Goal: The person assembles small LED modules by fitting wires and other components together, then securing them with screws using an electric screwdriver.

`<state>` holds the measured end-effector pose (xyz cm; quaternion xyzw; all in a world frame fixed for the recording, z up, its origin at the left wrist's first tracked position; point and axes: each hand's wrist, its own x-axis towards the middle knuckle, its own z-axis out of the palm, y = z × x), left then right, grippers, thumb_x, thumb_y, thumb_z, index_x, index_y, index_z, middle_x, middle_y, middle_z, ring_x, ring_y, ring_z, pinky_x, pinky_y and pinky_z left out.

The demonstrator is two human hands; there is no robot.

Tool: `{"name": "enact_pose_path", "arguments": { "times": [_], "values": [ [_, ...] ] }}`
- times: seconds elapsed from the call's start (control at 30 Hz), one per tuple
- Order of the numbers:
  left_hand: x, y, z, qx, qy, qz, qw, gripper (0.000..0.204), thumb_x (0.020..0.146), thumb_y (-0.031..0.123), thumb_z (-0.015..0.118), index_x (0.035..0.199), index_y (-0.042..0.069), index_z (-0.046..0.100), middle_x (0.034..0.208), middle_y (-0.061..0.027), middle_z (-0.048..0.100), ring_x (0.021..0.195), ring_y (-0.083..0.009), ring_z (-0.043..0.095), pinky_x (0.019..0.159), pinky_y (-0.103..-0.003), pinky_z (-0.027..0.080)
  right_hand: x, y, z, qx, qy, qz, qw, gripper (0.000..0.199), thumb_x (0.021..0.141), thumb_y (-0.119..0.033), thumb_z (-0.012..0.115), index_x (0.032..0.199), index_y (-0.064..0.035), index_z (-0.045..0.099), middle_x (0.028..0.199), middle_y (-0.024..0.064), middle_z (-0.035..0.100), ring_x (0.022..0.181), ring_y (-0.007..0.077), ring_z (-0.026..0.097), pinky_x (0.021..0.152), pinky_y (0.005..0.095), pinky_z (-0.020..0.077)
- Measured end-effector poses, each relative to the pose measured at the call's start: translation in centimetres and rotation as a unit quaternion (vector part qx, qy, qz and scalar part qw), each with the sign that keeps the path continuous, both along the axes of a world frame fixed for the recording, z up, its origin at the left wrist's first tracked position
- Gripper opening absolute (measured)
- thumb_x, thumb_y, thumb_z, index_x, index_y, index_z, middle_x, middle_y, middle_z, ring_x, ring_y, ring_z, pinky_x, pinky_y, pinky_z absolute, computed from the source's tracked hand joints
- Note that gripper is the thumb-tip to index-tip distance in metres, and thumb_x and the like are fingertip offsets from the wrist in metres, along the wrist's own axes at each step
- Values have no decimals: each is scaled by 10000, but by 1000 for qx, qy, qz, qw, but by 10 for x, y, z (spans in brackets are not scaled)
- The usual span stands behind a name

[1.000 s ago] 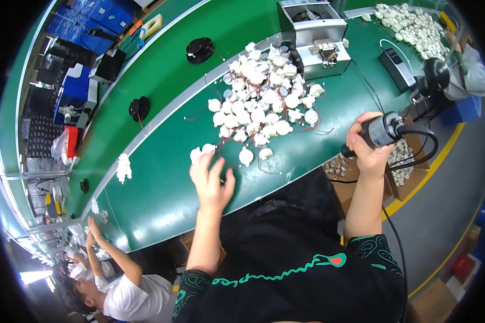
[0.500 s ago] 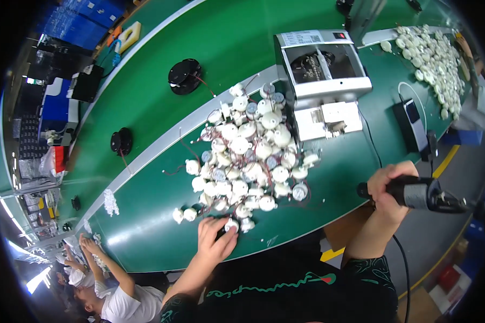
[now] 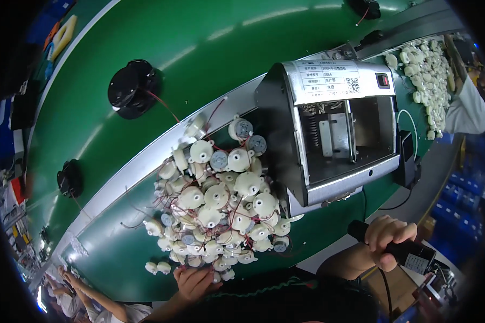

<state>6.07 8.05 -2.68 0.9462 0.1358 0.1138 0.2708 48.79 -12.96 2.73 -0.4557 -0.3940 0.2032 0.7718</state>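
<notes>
Left hand at 6 o'clock, fingers curled onto the near edge of the pile of white motors; can't tell if it grips one. Right hand at 4 o'clock, fist closed around black electric screwdriver. Farther out: metal machine at 2 o'clock, black discs at 11 on the green belt.

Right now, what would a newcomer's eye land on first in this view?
First, the big heap of small white motors with red wires on the green bench, with the left hand at its near edge. Next, the metal box-shaped machine just right of the heap. The right hand grips a black corded tool at lower right.
</notes>
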Motion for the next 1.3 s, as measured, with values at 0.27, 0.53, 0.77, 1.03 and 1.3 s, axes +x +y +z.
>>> {"name": "enact_pose_path", "arguments": {
  "times": [0.27, 0.53, 0.77, 1.03, 1.3],
  "values": [
    [4, 0, -2, 15, -21, 10, 1000, 361, 771, 368, 845, 1000, 129, 701, 1085, -10, 692, 988, -200, 616, 1076, -477, 330, -19, 6, 4, -15, -4, -64, 998, 419, 768, -50, 757, 1085, -42, 484, 630, 48, 554, 457, 165, 548, 480, 318, 469],
    [17, 1, 12, -47, -67, 31, 996, 428, 655, 243, 891, 1013, 83, 720, 1053, -29, 684, 944, -234, 616, 935, -450, 401, -49, 19, 1, -34, 2, -175, 984, 426, 773, -64, 783, 1073, -19, 484, 668, 73, 527, 533, 160, 494, 528, 304, 435],
    [17, 1, 16, -20, -121, -54, 991, 471, 730, 284, 847, 1101, 41, 689, 1000, -55, 635, 949, -246, 586, 907, -435, 424, -56, 36, 9, -58, 16, -215, 975, 347, 756, 38, 645, 1067, -31, 506, 720, 77, 555, 584, 168, 529, 587, 318, 478],
    [17, -7, 14, 33, -172, -96, 980, 399, 710, 296, 859, 962, 52, 668, 962, -70, 636, 933, -261, 598, 912, -452, 439, -38, 99, 86, 96, 9, -164, 982, 250, 848, 41, 613, 1073, -30, 532, 750, 75, 551, 587, 179, 517, 590, 379, 469],
    [17, -11, 9, 39, -204, -124, 970, 387, 706, 285, 862, 918, 44, 645, 949, -85, 628, 892, -286, 604, 839, -420, 480, -27, 129, 79, 47, 29, -224, 973, 184, 836, 10, 611, 996, -18, 524, 709, 84, 532, 560, 202, 529, 549, 369, 471]
  ]
}}
